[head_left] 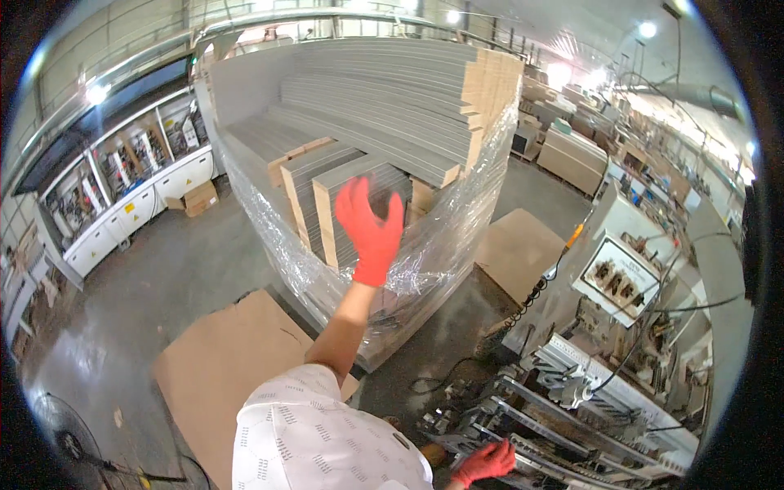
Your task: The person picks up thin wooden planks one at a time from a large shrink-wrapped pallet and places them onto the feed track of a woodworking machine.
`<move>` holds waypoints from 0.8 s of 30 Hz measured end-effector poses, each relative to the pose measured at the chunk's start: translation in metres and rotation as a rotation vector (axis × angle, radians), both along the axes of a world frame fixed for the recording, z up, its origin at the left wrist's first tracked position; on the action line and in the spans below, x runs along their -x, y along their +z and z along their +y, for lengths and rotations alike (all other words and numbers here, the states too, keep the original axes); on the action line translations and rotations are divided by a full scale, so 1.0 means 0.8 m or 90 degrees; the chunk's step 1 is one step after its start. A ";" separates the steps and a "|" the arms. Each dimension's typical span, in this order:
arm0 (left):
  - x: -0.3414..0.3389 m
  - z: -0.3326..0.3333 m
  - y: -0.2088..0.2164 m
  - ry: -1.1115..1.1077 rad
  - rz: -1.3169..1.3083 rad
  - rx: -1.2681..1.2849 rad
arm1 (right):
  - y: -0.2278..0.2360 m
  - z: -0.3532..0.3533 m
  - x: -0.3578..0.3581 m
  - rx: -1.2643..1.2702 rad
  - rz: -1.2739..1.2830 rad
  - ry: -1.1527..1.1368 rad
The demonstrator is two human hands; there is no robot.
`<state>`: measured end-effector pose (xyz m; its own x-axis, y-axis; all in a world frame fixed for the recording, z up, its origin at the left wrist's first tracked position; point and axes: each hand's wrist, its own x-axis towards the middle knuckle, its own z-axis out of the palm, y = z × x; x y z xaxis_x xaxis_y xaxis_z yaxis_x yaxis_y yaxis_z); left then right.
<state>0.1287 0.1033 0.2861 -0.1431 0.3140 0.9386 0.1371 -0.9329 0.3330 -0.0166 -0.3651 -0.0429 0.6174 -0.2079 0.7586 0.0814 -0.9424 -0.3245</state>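
Observation:
My left hand [371,230], in a red glove, reaches forward over a large stack of grey-faced boards [376,86] with pale tan edges. Its fingers are spread and curved, with a gap between thumb and fingers and nothing seen in them. Closest to it is a short bundle of narrow boards [327,214] at the near side of the stack; whether the fingertips touch it I cannot tell. Clear plastic wrap [425,273] hangs around the stack's lower sides. Low on the right, my right hand [487,463], also red-gloved, is held out with fingers apart beside a machine's metal rails [543,416].
Flat cardboard sheets [233,359] lie on the floor left and right of the stack. A machine with a control panel [616,278] and a coiled black cable [531,298] stands at right. White cabinets [122,212] line the left, near a small carton [200,198]. A fan [69,441] is lower left.

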 end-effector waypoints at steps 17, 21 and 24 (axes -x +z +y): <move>-0.188 -0.078 0.030 -0.195 0.071 0.315 | -0.028 0.018 -0.077 -0.067 -0.024 0.279; -0.206 -0.034 0.015 -0.283 -0.134 0.333 | -0.023 0.019 -0.067 -0.068 0.047 0.227; -0.207 -0.002 -0.006 -0.477 -0.227 0.350 | -0.022 0.026 -0.064 -0.065 0.138 0.172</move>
<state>0.2940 0.1020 0.2812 0.0250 0.8169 0.5762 -0.6166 -0.4411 0.6521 0.0348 -0.3441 -0.0601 0.8047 -0.0828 0.5879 0.2420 -0.8584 -0.4523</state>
